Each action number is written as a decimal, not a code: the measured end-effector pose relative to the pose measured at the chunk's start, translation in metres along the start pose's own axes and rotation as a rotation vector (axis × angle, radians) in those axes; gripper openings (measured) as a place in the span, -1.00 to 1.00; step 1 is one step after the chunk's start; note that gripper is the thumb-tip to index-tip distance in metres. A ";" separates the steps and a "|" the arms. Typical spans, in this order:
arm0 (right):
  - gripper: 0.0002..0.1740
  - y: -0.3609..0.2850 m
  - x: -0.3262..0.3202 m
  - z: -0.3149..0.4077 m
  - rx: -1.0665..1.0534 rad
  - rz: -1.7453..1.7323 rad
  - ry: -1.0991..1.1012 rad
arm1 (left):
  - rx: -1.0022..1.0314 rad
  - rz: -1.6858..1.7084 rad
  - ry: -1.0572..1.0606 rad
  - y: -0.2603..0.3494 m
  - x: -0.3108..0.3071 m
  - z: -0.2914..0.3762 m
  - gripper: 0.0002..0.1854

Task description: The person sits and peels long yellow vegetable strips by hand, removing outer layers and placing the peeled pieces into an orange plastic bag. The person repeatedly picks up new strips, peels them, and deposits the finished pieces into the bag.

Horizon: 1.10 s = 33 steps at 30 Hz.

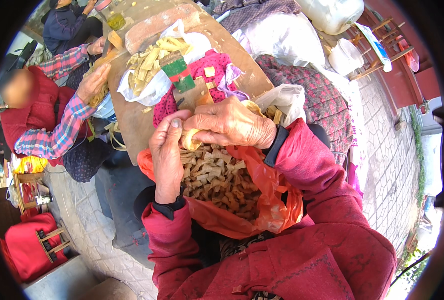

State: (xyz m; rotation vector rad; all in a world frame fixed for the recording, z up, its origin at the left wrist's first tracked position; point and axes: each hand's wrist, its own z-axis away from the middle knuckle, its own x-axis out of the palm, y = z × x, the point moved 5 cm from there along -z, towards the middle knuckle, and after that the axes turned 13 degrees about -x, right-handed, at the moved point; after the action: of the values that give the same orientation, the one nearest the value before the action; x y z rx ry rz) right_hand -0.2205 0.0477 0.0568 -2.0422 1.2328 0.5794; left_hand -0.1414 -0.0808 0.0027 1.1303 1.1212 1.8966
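My left hand [165,152] pinches a pale yellow plant-leaf strip [190,141] between thumb and fingertips. Bent over the same strip, my right hand [233,124] grips it from the other side. The strip forms a loop below the fingers; part of it is hidden by them. Under both hands, an orange-red plastic bag [280,215] lies open in my lap, holding many small folded leaf pieces [220,178]. Just beyond the hands, a block wrapped in green and red [179,74] rests on the board, near a pink dotted cloth [203,62].
The wooden board [128,127] carries a white bag [156,92] of yellow strips [145,71] and a brick-like slab [162,26]. At left, a person in plaid sleeves [53,135] works at the board's edge. A clear plastic bag [287,99] and a patterned quilt [312,90] lie to the right.
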 end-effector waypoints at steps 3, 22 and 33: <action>-0.70 0.008 0.001 0.006 0.119 -0.029 -0.038 | 0.051 -0.047 -0.114 0.005 0.004 0.002 -0.65; -0.68 0.031 0.023 0.020 0.619 -1.007 0.313 | 0.120 -0.303 0.022 0.016 0.005 0.012 -0.94; -0.63 0.051 -0.006 0.018 0.632 -0.620 0.415 | 0.161 -0.197 -0.034 0.031 0.014 0.034 -0.73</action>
State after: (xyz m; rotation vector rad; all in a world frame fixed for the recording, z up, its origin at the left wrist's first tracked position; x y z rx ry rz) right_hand -0.2695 0.0476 0.0328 -1.8670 0.7683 -0.4915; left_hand -0.1200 -0.0702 0.0440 1.0901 1.3341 1.6546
